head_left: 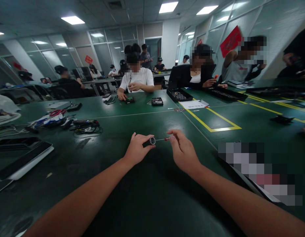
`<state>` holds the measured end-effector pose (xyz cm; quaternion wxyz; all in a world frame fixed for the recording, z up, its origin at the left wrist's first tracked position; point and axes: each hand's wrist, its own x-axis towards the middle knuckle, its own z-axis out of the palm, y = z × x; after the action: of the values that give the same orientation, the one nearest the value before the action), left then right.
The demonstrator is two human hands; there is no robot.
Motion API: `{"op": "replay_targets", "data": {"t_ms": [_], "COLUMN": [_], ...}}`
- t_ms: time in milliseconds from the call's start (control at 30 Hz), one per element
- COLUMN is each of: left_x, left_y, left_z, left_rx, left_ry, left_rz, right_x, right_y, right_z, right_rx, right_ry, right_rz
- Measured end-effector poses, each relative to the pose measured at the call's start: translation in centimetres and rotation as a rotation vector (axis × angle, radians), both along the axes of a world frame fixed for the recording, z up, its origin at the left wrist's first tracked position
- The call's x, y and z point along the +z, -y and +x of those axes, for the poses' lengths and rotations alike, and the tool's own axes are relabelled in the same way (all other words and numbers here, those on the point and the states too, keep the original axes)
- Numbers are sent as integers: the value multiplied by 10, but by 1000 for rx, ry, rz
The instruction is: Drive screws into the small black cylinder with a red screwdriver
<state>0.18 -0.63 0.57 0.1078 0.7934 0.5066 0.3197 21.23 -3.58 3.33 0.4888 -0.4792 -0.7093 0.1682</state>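
My left hand point(137, 148) is closed in a pinch on a small round metal part point(152, 141), held just above the green table point(147, 197). My right hand point(182, 149) is closed on a thin screwdriver point(164, 139) with a red handle. The screwdriver's tip points left and meets the round part. Both forearms reach in from the bottom edge of the view.
Cables and tools point(68, 123) lie at the left, with flat devices point(21, 158) nearer the edge. A black tray point(179, 95) and paper point(194, 104) sit beyond a yellow-taped rectangle point(211, 123). Several seated people work across the table. A blurred flat object point(256, 177) lies at right.
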Motion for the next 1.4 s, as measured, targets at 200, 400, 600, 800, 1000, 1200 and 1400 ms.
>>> {"op": "replay_targets", "data": {"t_ms": [200,400,600,800,1000,1200,1400], "left_x": [-2,-4,-5,-5,-1,6,0], "left_y": [-1,0,-1,0,-1,-2,-7], "left_z": [0,0,0,1,-2,-5,-9], "left_rx": [-12,-32,-36,-55,4,-43,1], "left_ry": [-10,-17,-39,-51,-5,-79,-102], "left_rz": [19,25,44,37,34,89,45], "right_x": [3,2,3,3,-5,-12,-19], "right_y": [-3,-2,-2,-1,-3,-23,-29], "right_z": [2,1,3,3,-2,-1,-1], "right_rx": [-17,-18,5,-30,21,-31,-90], "right_ry": [23,72,30,27,-194,-639,-630], "right_rz": [-67,-59,-85,-107,-90,-324,-310]}}
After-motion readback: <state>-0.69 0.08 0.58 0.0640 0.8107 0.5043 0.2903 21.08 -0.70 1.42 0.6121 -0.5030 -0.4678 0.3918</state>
